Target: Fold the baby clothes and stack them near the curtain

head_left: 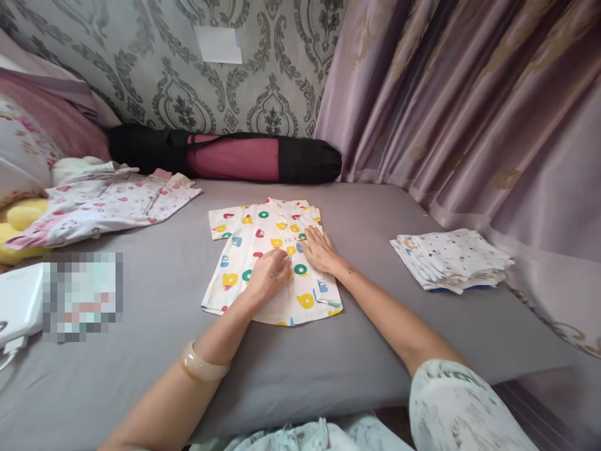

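A small white short-sleeved shirt [230, 260] with a colourful letter print lies on the grey bed sheet [366, 376], its collar pointing away from me. The sleeve on the left sticks out; the right edge looks folded inward. Over the middle of the shirt, my left hand [270, 274] has its fingers curled together at the front placket, closed on the fabric there. My right hand [320, 249] rests flat on the right part of the shirt, fingers stretched out. A bangle [204, 364] circles my left wrist.
A stack of folded clothes [457, 257] lies to the right near the curtain [399, 94]. Printed clothing [117, 197] and a yellow plush item [23, 219] are on the left, with a white device [21, 300] and its cable. A black and red long bag [235, 156] lies along the wall.
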Tool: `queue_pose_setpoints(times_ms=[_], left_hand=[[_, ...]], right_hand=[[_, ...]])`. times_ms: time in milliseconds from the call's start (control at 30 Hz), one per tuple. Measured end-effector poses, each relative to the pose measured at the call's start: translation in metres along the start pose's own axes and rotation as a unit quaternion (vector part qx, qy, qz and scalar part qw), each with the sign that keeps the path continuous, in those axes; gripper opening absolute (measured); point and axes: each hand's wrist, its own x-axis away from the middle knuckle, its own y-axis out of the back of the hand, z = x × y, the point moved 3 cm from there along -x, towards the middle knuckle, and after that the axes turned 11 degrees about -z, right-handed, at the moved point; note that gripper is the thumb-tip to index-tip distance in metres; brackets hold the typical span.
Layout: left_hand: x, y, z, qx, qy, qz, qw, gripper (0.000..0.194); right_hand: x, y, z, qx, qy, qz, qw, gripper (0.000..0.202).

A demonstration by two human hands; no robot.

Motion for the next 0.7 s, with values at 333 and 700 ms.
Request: queue_pose_setpoints(times_ms=[333,700], left_hand=[[-0.002,0.028,0.014,-0.008,0.100,0.013,0.995,0.034],[0.018,0.045,0.030,-0.067,0.035,0.027,0.997,0.027]], right_hand=[[0.082,0.005,0.018,-0.012,0.030,0.031,0.999,0.078],[0.076,0.015,0.023,0.026,0.046,0.015,0.999,0.065]])
